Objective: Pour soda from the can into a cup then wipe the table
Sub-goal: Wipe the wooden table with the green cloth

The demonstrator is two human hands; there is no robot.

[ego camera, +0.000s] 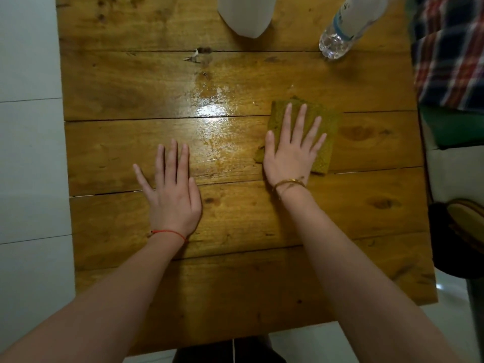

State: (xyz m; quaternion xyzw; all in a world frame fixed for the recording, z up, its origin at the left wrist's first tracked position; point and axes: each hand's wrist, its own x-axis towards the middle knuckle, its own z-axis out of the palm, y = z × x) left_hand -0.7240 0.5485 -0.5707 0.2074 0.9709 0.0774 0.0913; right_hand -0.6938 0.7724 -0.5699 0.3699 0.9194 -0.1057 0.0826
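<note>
Head view, wiping stage. The right hand [290, 148] is lying flat with fingers spread on a folded cloth [323, 137], pressing it onto the tabletop [262, 271] right of frame centre. The left hand [171, 189] is resting palm-down on bare wood at centre left, fingers straight and slightly fanned, holding nothing. The wet patch [209, 113] is glistening just left of the cloth and running toward the upper centre of the frame, its long axis lying roughly top to bottom in the frame; its lower end is sitting between the two hands. The cloth's left edge is nearly touching the shine, so the right hand is the nearer one, and the coming stroke appears to call for a sweep leftward and upward in the frame. A white cup [246, 17] is standing at the top centre and a clear bottle [348, 27] at the upper right, both beyond the patch. No can is showing, so pouring is judged finished.
</note>
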